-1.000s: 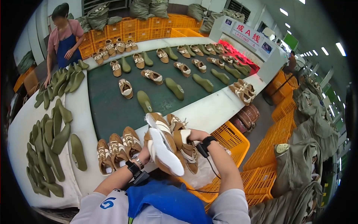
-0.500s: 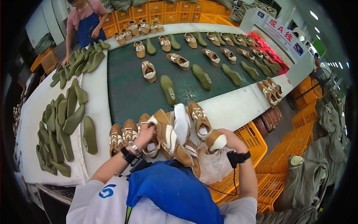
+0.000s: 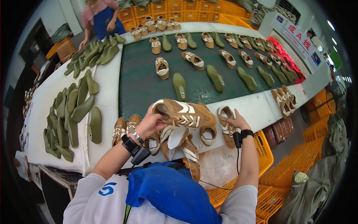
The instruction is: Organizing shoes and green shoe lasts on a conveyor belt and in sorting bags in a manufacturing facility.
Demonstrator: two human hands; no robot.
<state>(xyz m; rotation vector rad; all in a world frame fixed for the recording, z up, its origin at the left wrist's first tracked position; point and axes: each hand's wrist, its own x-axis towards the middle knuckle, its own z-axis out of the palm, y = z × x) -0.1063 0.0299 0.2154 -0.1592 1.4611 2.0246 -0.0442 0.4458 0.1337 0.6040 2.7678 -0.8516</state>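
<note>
My left hand [image 3: 147, 126] is closed on the heel end of a brown sneaker [image 3: 192, 115] with white stripes and laces, raised sideways with its toe to the right. To its right, my right hand [image 3: 238, 123] grips a matching brown sneaker [image 3: 226, 130] by its side, opening up, at the table's near edge. Below the left sneaker lie more brown sneakers [image 3: 192, 156] and a white insole-shaped piece [image 3: 176, 138], partly covered. Two sneakers [image 3: 119, 130] stand beside my left wrist.
Green shoe lasts [image 3: 71, 119] pile up on the white table at left. Sneakers and lasts stand in rows on the green belt [image 3: 140, 91]. A yellow crate [image 3: 263, 153] with clear plastic [image 3: 220, 164] sits near my right arm. Across the table a person [image 3: 104, 18] in a blue apron stands.
The left sneaker has been turned from slanting downward to lying sideways, toe right. My right hand has moved forward, its sneaker now toe toward me. The whole view has shifted.
</note>
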